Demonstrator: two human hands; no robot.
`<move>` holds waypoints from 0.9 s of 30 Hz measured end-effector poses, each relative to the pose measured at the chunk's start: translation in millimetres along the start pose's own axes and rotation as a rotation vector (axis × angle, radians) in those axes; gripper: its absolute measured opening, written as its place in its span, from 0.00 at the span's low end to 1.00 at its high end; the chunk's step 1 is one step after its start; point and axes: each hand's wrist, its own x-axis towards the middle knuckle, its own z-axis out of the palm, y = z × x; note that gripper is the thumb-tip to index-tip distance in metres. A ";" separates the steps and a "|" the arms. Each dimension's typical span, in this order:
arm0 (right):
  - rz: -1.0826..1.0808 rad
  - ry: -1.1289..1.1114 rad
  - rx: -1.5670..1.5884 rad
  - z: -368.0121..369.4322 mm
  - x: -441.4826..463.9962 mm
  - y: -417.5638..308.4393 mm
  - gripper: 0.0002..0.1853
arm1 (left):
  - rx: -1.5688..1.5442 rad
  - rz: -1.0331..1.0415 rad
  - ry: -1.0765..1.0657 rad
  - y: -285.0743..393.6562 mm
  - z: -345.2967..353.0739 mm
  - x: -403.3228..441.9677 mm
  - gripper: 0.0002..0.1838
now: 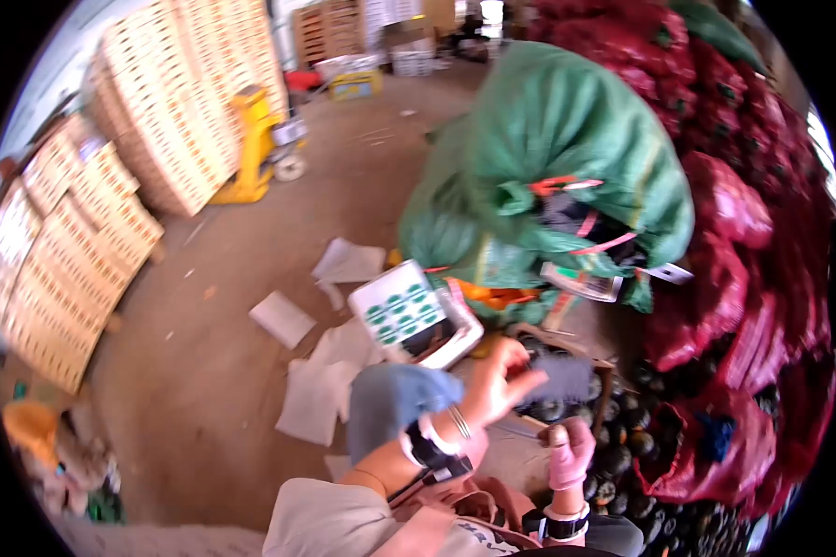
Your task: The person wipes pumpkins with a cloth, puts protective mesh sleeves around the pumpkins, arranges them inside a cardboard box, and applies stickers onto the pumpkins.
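Observation:
My left hand is raised over a wooden crate of dark green squashes. Its thumb and fingers close on the edge of a dark grey, blurred piece of soft material. Lower and to the right, my right hand is curled in a loose fist, with a pink wrap round the palm and wrist; anything inside the fingers is hidden. A white box sits left of the crate, with a sheet of green stickers on it.
Bulging green sacks stand ahead, and red net sacks pile up on the right. Loose squashes lie beside my right hand. Papers lie on the floor. Stacked wooden crates and a yellow pallet jack stand left.

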 end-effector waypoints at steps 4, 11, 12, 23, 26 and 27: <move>0.013 -0.161 0.119 41.8 7.4 10.4 0.48 | -0.696 -0.565 0.008 20.9 -5.3 -58.2 0.26; 0.017 -0.186 0.373 53.6 -6.9 12.7 0.37 | -0.433 -0.546 -0.317 12.1 -20.0 -67.1 0.18; 0.013 -0.196 0.366 48.3 -6.8 7.2 0.28 | -0.501 -0.597 -0.371 15.0 -22.7 -63.4 0.18; -0.226 0.262 -0.369 24.1 -33.9 6.9 0.23 | -0.145 -0.228 -0.453 10.8 -8.4 -77.6 0.12; -0.204 0.272 -0.523 20.0 -39.0 2.2 0.18 | -0.586 -0.691 -0.516 -2.2 0.1 -94.0 0.15; -0.179 0.193 -0.560 10.5 -38.6 5.3 0.13 | -0.915 -0.889 -0.492 5.0 -4.6 -88.9 0.14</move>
